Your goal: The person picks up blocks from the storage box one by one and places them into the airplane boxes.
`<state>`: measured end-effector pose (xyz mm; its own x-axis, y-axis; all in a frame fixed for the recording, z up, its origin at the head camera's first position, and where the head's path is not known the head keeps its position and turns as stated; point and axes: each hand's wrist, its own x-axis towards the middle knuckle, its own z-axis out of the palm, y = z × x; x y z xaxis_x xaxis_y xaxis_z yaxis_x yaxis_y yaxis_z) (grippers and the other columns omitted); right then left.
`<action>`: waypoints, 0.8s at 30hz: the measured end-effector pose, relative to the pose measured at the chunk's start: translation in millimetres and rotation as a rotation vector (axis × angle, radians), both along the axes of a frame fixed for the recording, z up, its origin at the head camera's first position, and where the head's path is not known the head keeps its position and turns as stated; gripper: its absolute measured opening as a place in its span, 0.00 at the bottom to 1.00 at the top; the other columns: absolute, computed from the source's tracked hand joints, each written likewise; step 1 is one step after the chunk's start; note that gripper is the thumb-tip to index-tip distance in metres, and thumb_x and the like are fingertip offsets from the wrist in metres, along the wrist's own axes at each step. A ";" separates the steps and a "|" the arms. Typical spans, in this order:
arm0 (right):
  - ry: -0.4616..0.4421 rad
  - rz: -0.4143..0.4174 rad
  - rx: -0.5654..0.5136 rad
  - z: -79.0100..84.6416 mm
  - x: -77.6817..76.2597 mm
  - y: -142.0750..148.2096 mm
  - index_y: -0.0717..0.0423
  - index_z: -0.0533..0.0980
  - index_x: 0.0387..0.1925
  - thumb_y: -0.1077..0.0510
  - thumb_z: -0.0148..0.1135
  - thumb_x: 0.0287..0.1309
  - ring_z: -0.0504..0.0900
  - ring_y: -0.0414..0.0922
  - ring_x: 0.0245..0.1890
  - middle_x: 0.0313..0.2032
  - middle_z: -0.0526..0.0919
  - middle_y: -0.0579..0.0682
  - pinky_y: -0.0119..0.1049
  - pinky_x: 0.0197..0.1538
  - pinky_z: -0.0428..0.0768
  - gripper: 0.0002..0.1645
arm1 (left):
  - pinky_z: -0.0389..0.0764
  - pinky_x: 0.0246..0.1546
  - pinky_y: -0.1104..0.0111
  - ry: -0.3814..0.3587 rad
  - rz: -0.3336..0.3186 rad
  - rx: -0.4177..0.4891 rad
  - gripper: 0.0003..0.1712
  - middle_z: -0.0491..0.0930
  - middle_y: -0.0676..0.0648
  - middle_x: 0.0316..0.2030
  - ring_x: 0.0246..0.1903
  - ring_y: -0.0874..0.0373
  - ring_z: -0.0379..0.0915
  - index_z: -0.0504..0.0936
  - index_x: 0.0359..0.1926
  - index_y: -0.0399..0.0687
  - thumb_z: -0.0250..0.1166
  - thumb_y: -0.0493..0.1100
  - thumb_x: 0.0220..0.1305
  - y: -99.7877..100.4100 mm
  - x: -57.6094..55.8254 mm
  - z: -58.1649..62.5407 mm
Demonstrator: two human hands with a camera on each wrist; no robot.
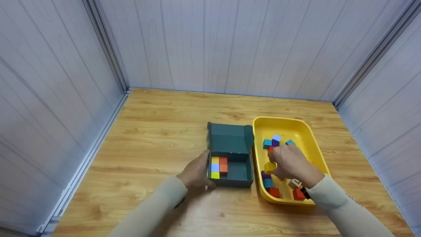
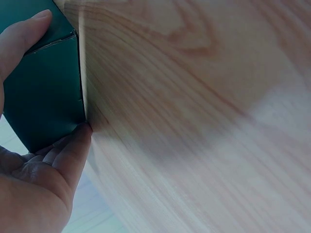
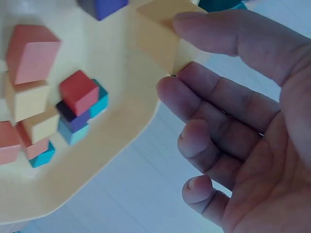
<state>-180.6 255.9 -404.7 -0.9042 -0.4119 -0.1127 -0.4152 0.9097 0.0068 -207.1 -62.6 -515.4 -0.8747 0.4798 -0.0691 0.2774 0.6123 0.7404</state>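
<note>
Yellow cube (image 1: 270, 168) sits pinched between the thumb and fingertips of my right hand (image 1: 292, 161), at the left part of the yellow tray (image 1: 284, 126), lower right in the head view. Whether it touches the tray floor I cannot tell. In my right wrist view it shows at the top centre, and my last two fingers curl below it, off the cube.

My left hand (image 1: 195, 169) grips the dark green box (image 1: 238, 169), thumb at its near left corner, fingers along its left wall. The box stands just beside the tray, its lid (image 1: 228, 138) folded back toward the top of the frame. Along its left side lie five cubes (image 1: 215, 168): yellow, light blue and yellow in one column, two reddish ones next to them.

Around my right hand the tray holds loose blocks, among them a red block (image 1: 299, 194) at its near edge. Box and tray rest on the wooden bench (image 1: 158, 125).
</note>
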 end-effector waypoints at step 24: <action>-0.101 0.074 0.024 -14.6 -15.0 -91.4 0.53 0.85 0.25 0.51 0.80 0.51 0.71 0.45 0.19 0.14 0.73 0.42 0.36 0.29 0.70 0.13 | 0.71 0.67 0.55 -0.010 0.005 -0.036 0.67 0.76 0.49 0.59 0.58 0.53 0.72 0.59 0.73 0.50 0.89 0.39 0.32 1.6 -2.1 0.0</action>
